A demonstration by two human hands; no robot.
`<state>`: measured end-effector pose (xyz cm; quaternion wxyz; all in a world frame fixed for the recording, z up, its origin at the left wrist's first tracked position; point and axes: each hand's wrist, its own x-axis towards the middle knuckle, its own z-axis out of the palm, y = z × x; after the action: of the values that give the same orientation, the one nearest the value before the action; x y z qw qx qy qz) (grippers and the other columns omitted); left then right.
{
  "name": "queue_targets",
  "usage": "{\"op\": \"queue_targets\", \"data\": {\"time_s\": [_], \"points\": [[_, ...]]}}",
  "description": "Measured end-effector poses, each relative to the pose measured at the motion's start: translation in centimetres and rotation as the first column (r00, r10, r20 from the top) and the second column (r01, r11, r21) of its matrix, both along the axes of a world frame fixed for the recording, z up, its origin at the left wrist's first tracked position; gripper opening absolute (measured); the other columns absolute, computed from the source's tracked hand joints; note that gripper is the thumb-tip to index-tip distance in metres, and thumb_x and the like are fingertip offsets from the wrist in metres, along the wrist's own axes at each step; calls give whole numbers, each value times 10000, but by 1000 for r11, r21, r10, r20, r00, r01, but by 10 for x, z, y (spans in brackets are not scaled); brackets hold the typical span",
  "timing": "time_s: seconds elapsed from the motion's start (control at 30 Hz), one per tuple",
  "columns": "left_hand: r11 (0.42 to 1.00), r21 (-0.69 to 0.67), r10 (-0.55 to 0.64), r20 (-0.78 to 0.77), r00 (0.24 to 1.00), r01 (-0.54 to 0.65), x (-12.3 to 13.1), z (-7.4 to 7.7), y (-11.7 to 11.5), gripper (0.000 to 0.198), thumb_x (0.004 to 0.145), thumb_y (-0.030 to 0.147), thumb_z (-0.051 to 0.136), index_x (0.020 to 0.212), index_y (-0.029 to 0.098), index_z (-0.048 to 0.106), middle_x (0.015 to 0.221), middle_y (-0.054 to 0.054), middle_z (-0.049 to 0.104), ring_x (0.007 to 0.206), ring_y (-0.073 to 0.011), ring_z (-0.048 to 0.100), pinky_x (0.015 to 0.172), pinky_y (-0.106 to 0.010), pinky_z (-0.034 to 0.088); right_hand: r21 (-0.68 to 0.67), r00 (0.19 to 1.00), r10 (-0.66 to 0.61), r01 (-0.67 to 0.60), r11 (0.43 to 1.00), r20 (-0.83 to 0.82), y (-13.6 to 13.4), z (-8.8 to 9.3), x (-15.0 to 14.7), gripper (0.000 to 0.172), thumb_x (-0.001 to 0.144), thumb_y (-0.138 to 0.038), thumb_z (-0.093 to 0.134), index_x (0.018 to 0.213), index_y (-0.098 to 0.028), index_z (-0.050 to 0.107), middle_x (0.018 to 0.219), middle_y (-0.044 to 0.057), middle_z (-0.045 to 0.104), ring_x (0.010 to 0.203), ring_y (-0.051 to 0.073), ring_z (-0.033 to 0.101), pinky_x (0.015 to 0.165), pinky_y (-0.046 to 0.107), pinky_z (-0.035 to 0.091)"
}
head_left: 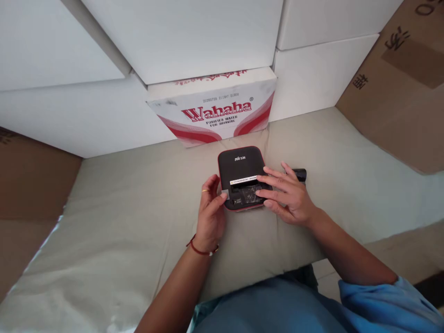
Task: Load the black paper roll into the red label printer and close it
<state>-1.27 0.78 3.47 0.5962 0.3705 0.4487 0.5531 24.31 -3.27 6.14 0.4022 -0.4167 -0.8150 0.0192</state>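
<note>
A flat black square box with rounded corners and a red edge lies in front of me on the cloth. It bears a white logo, a white printed strip and, in its lower part, a recess with a shiny dark piece that I cannot name. My left hand is closed on the box's left edge, thumb on top by a grey patch. Over the right side, my right hand has its fingers spread, with fingertips at the strip and the recess. Partly hidden behind that hand is a black cylindrical object.
A white and red Wahaha water carton stands just beyond the box. White boxes are stacked behind it. Brown cardboard boxes flank the surface, one at right and one at left. A pale greenish cloth covers the surface.
</note>
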Motion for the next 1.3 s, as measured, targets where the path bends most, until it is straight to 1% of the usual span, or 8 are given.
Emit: {"op": "queue_targets", "data": {"time_s": [0.23,0.43,0.6,0.77,1.03,1.17,1.23,1.3], "points": [[987,-79,-118,252,961,142,1,3,11,637,716,267,931,1333,338,790,1587,-32,694,1626,-357,505,1365,-532,418,-126,997,-72,66,990,-41,17,34,2,404,1200,-436,524,1504,-240,703,1504,145,815,1296,263,830,1393,614,394],[983,-84,-129,304,944,161,-2,-8,21,717,661,164,890,1342,354,773,1586,-10,694,1633,-320,506,1341,-478,443,-262,990,-85,53,964,-112,48,58,0,378,1191,-508,547,1332,-265,800,1327,82,890,1206,248,850,1321,552,510],[981,-97,-131,311,941,168,-4,-17,25,762,652,115,806,1355,403,745,1551,17,697,1489,-268,620,1211,-441,552,-296,986,-1,-49,954,-169,48,58,-8,466,1207,-541,490,1107,-271,856,1315,80,891,1334,266,807,1266,519,558],[980,-31,-181,265,947,196,-3,-22,28,818,687,133,778,1447,422,676,1585,-6,673,1450,-272,651,1164,-452,598,-423,944,-169,35,905,-284,45,50,-9,446,1188,-586,525,1288,-279,833,1331,75,885,1261,244,832,1149,431,643],[993,6,-116,292,949,119,10,-28,19,642,738,272,878,1356,340,716,1591,-43,670,1564,-306,576,1346,-508,455,-278,975,-169,124,953,-146,74,63,-9,307,1126,-410,624,1323,-268,811,1331,80,865,1243,272,810,1166,469,623],[996,65,-80,315,946,62,18,-29,12,658,762,472,971,1346,320,708,1593,-68,657,1581,-320,555,1377,-506,410,10,955,-292,293,956,-47,82,68,-16,311,1132,-354,587,1325,-268,815,1382,113,830,1320,330,747,1195,539,574],[995,77,-76,302,950,55,20,-29,12,681,765,513,986,1354,327,699,1597,-72,650,1578,-321,558,1373,-506,416,64,944,-329,326,943,38,80,69,-21,334,1151,-334,530,1270,-288,839,1224,101,849,1171,313,764,1069,502,602],[994,90,-80,292,953,56,20,-30,12,682,781,535,981,1366,332,693,1601,-72,645,1574,-319,561,1370,-505,420,-32,939,-267,280,960,215,77,70,-27,360,1155,-322,503,1212,-288,857,1077,82,844,979,271,766,862,423,596]]}}
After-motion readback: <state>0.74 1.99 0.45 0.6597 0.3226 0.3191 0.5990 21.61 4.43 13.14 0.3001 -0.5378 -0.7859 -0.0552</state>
